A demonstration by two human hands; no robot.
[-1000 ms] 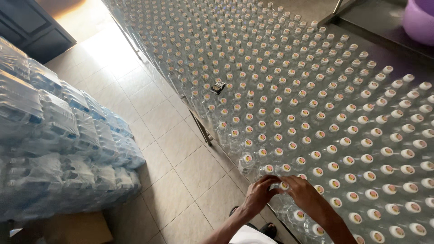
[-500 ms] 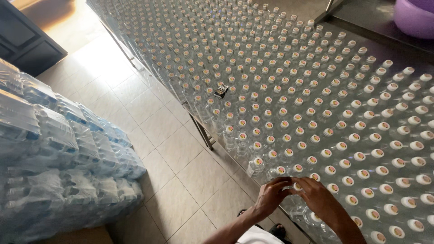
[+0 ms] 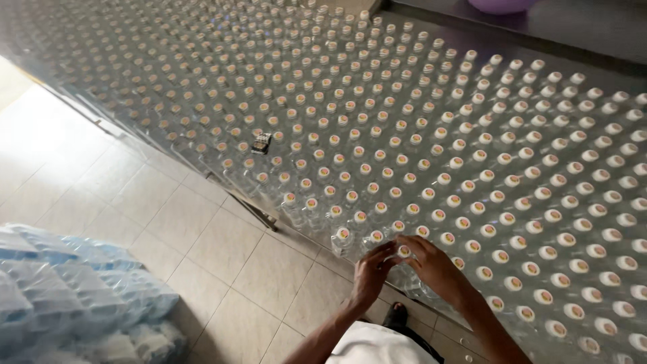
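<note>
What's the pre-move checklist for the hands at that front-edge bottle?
1. Both hands on one bottle: left hand and right hand meet at the capped bottle: ok.
2. Cap seated: hidden by fingers: cannot tell.
3. Neighbouring bottles upright in rows: ok.
4. Small dark object lying on the caps: not ok.
5. Bottle close to the table edge: cannot tell if stable.
6. Wrapped packs on the floor, apart from the table: ok.

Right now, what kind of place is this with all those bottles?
Probably a water bottling plant or packing room. Hundreds of capped clear bottles crowd a long table, and wrapped bottle packs are stacked on the tiled floor.
</note>
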